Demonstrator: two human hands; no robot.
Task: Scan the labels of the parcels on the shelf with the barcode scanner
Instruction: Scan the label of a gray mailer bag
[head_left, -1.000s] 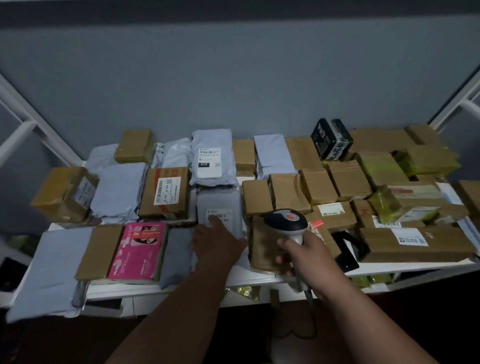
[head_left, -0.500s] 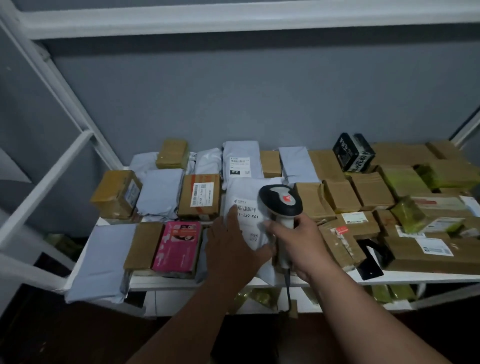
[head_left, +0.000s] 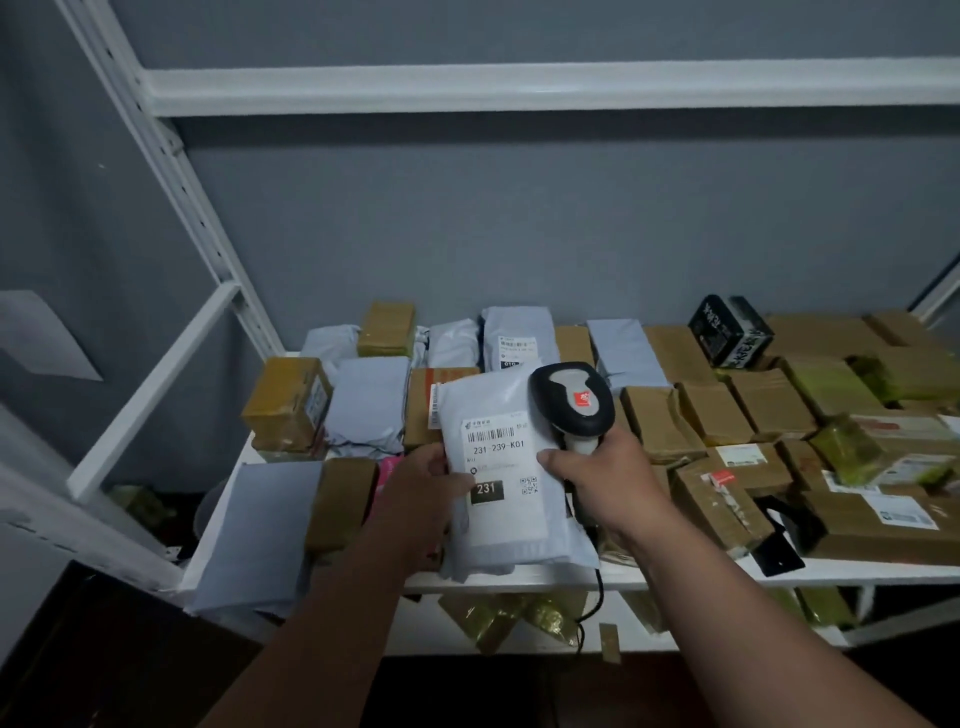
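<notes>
Parcel label (head_left: 500, 451) faces up on a grey mailer (head_left: 501, 467) at frame centre, left hand (head_left: 423, 486) pinching its edge. Right hand (head_left: 605, 475), fingers wrapped round the barcode scanner (head_left: 571, 400), probably must tilt its head toward the barcode.

Grey poly mailer (head_left: 506, 467), white label (head_left: 501, 457) with black barcode. Scanner (head_left: 571, 400): black/grey, red sticker. Brown taped boxes (head_left: 717, 410) at 3 o'clock. White shelf frame (head_left: 519, 91), grey wall (head_left: 519, 223).
</notes>
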